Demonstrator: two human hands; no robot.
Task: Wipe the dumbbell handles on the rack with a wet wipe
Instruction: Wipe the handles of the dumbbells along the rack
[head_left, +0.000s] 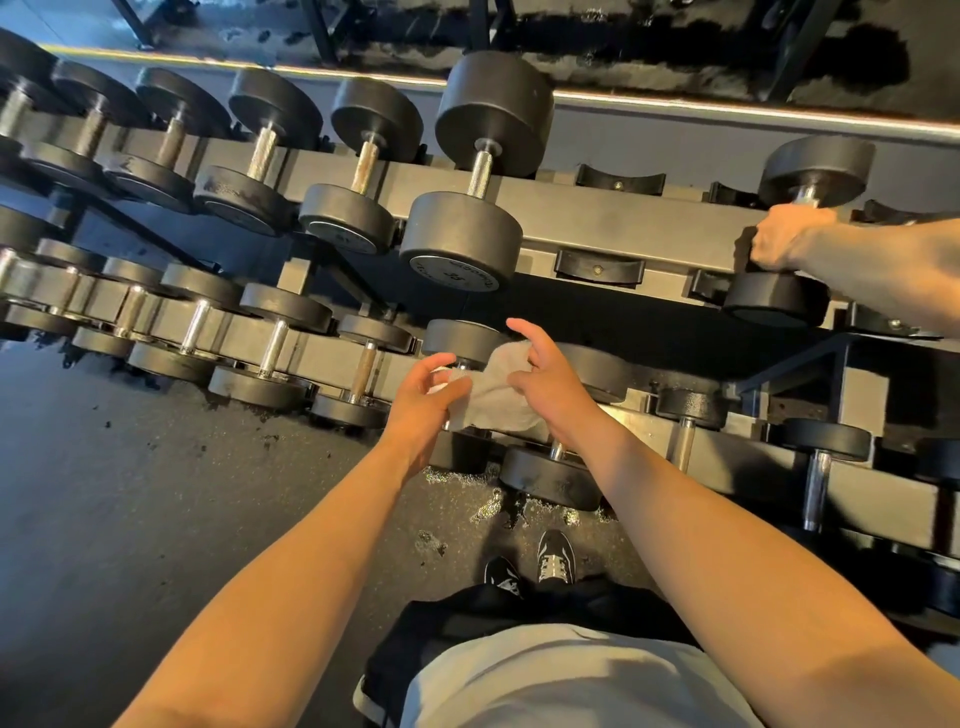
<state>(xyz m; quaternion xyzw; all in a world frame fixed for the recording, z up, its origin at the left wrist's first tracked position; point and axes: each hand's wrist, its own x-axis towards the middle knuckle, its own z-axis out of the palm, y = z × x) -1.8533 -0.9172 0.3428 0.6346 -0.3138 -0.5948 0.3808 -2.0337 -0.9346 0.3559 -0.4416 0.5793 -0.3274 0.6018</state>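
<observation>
Head view looks down on a two-tier rack (613, 218) of dumbbells, with both forearms reaching in from the bottom edge. Left hand (423, 400) and right hand (550, 384) hold a pale wipe (493, 389) between them, above the lower tier's front edge. Left-hand fingers curl loosely with the thumb against the wipe's left end; the right hand pinches the wipe's upper right part, its index finger and thumb spread apart above. The wipe hangs crumpled over a lower-tier dumbbell (457, 343), whose handle it hides; whether it touches that handle I cannot tell. Just right of it lies another dumbbell (556, 473), its near head overhanging the rack's front rail. On the upper tier a large dumbbell (467, 171) sits left of two empty cradles (600, 265), leaving open room along that rail. At the right edge another person's hand (779, 239) grips a dumbbell (810, 171) on the upper tier. Two shoes (530, 566) stand on the dark floor (130, 493) near the rack's foot, with bare floor to the left.
</observation>
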